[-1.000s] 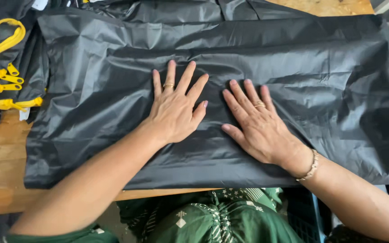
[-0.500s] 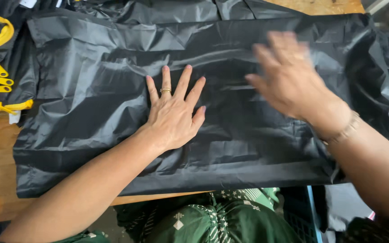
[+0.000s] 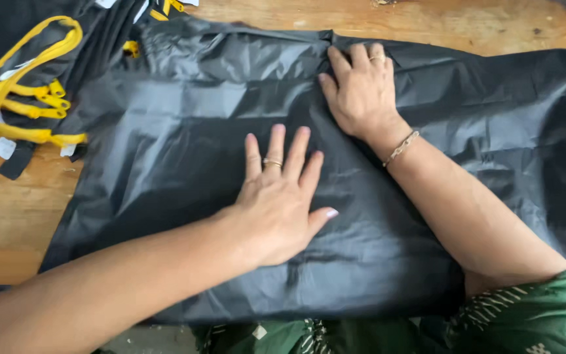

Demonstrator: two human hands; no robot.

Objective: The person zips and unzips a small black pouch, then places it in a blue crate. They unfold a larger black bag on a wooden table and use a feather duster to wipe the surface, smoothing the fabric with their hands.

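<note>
We are pressing our left hand [image 3: 280,206] flat, fingers spread, mid-sheet on the black fabric [image 3: 185,131] lying lengthwise across the wooden surface [image 3: 466,23]; our right hand [image 3: 359,92], also flat and holding nothing, is touching its far edge.

A single head-worn camera looks steeply down from close above the wooden worktop [image 3: 427,23], facing twelve o'clock. The wearer's arms enter from six o'clock (no second view shares the scene).

Left hand [image 3: 280,200] is flat, fingers spread, on the black fabric [image 3: 185,137] mid-sheet; right hand [image 3: 360,92] presses its far edge. Yellow-strapped black pieces [image 3: 27,98] sit top left on the wooden table [image 3: 14,210].
</note>
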